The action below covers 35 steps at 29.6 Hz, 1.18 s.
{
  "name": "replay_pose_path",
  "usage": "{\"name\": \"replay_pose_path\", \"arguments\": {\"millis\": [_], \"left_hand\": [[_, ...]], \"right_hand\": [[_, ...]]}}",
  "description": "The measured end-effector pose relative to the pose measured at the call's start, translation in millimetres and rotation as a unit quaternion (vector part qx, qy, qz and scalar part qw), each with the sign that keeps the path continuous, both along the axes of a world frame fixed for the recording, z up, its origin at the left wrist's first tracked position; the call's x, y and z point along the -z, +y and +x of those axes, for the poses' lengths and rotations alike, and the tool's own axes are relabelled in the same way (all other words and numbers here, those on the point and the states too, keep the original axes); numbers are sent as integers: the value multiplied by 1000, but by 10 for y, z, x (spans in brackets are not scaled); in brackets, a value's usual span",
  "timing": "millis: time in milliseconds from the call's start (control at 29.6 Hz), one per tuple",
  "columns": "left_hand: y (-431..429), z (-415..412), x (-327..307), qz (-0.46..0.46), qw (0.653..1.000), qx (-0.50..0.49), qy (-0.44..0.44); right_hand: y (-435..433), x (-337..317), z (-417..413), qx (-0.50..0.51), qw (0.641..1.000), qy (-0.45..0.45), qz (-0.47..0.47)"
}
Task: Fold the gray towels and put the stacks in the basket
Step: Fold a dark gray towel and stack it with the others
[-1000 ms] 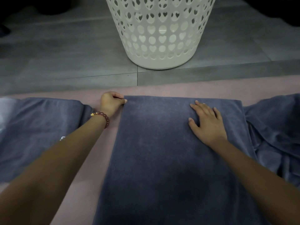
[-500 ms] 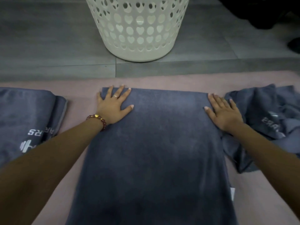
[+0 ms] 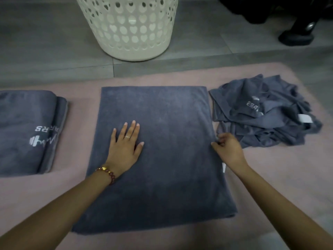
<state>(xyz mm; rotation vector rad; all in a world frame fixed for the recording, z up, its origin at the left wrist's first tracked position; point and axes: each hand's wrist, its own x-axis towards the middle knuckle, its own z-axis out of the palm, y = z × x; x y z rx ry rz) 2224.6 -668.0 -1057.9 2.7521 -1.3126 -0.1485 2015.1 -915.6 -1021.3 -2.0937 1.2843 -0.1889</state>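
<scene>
Towel [image 3: 162, 150] lies frame center; your left hand [image 3: 125, 147] presses flat on it, your right hand [image 3: 228, 149] pinches its right edge.

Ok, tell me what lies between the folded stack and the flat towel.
Only a bare strip of pink mat separates the stack from the towel; the head view shows it.

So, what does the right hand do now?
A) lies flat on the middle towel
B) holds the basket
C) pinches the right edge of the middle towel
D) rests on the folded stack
C: the right hand curls its fingers on the right edge of the middle towel, while the left hand lies flat on it.
</scene>
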Motion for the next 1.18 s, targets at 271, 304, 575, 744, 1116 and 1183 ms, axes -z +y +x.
{"name": "replay_pose_path", "arguments": {"millis": [271, 304, 575, 744, 1116, 1183], "left_hand": [[-81, -210, -77, 33, 994, -100, 23], [-74, -234, -86, 32, 994, -99, 21], [-9, -335, -72, 16, 996, -89, 11], [0, -354, -82, 23, 996, -87, 5], [20, -397, -113, 27, 996, -88, 15], [22, -397, -120, 27, 996, -90, 13]], "right_hand": [[419, -194, 6, -88, 995, -39, -37], [491, -204, 23, -95, 994, -32, -43], [665, -176, -35, -109, 993, -44, -23], [389, -231, -172, -9, 998, -26, 49], [287, -207, -156, -55, 994, -8, 94], [288, -231, -102, -70, 994, -14, 86]]}}
